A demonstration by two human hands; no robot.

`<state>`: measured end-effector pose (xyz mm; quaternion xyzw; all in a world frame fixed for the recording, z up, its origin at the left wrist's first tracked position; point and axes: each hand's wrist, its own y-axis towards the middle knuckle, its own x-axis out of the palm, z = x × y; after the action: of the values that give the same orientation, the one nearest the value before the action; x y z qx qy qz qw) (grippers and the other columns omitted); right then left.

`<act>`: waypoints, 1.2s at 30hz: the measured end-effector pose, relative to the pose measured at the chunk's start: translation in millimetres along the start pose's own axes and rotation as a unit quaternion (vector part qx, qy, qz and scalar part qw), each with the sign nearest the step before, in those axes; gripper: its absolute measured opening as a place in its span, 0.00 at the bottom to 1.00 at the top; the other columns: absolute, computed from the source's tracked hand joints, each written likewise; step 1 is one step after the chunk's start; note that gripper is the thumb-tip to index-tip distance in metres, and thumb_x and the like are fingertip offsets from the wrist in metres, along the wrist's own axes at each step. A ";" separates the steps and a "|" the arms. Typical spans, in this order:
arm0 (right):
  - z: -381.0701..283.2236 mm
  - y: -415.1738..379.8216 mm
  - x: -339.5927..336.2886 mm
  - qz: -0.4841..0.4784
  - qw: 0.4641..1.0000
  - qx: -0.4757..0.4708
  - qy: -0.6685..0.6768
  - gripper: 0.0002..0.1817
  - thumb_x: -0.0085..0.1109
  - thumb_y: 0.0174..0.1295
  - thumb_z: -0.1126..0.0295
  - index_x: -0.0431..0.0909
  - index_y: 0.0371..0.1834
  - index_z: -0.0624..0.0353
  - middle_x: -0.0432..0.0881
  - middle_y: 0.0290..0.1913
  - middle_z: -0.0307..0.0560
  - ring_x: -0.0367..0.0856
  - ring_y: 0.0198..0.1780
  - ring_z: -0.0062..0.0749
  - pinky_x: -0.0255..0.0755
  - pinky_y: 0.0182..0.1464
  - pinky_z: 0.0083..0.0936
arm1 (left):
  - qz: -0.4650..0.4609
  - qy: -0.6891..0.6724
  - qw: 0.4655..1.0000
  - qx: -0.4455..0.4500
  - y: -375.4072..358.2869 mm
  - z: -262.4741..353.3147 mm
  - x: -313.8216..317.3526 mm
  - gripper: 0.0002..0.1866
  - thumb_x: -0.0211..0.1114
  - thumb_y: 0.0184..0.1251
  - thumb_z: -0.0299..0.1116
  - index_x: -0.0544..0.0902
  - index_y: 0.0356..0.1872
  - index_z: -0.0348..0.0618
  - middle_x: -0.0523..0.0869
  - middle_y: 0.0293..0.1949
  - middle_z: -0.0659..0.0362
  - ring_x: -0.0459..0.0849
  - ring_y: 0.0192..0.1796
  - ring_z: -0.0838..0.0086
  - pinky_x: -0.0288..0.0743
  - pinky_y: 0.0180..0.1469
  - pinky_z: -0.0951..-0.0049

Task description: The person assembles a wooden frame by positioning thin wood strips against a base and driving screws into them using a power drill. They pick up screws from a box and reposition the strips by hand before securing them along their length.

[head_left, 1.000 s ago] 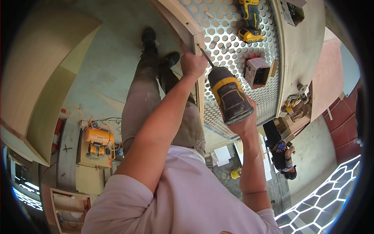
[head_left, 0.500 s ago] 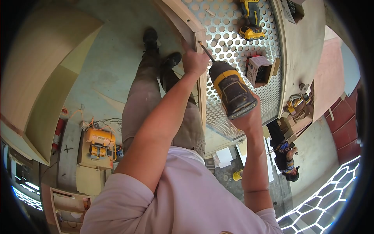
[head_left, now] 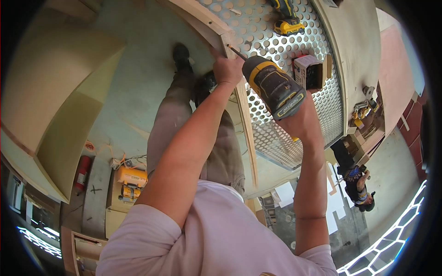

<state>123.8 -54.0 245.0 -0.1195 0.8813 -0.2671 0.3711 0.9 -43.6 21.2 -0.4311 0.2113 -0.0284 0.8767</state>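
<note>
My right hand (head_left: 297,120) is closed around the handle of a black and yellow cordless drill (head_left: 274,85). The drill's long bit reaches up and left, its tip at a small hole near the corner of a wooden frame (head_left: 221,34). Just below that corner, my left hand (head_left: 228,71) grips the frame's edge beside the bit; some of its fingers are hidden. A perforated metal sheet (head_left: 317,108) lies to the right of the frame. On it are an open small box (head_left: 309,73) and a second yellow and black tool (head_left: 289,26).
Curved wooden panels (head_left: 69,106) stand at left. An orange machine (head_left: 131,177) and a red extinguisher (head_left: 83,172) are at lower left. Another person (head_left: 357,186) is at lower right, beyond boxes and tools. My legs extend beneath the frame.
The view has shifted, and the drill now sits slightly higher and tilts more toward horizontal. Its bit is still at the frame's corner. My left hand keeps its grip on the frame.
</note>
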 end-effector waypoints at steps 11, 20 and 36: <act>107.7 -154.4 65.9 0.216 0.952 0.154 0.151 0.18 0.75 0.64 0.67 0.82 0.54 0.60 0.87 0.43 0.42 0.86 0.42 0.32 0.80 0.46 0.32 | -0.008 -0.065 0.996 0.066 -2.2 -1.8 -0.8 0.50 0.77 0.61 0.51 0.60 0.74 0.33 0.82 0.60 0.41 0.84 0.60 0.49 0.76 0.62 0.58; 211.4 -203.3 61.1 0.500 0.788 0.243 0.265 0.17 0.65 0.71 0.61 0.82 0.54 0.64 0.81 0.45 0.42 0.80 0.45 0.27 0.75 0.52 0.28 | 0.173 0.137 0.953 0.206 12.2 5.2 -41.9 0.42 0.72 0.57 0.66 0.79 0.54 0.32 0.88 0.43 0.43 0.87 0.50 0.49 0.78 0.53 0.54; 297.9 -199.9 135.9 0.564 0.724 0.222 0.328 0.22 0.60 0.78 0.58 0.80 0.61 0.67 0.81 0.57 0.47 0.80 0.56 0.29 0.75 0.62 0.28 | 0.033 0.283 0.930 0.231 13.4 44.9 -51.1 0.25 0.65 0.70 0.53 0.90 0.33 0.37 0.91 0.23 0.55 0.93 0.32 0.66 0.84 0.46 0.66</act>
<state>245.5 -389.1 103.3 0.5810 0.7680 -0.2194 0.1567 -29.5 10.1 52.7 -0.1838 0.4524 -0.1681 0.8564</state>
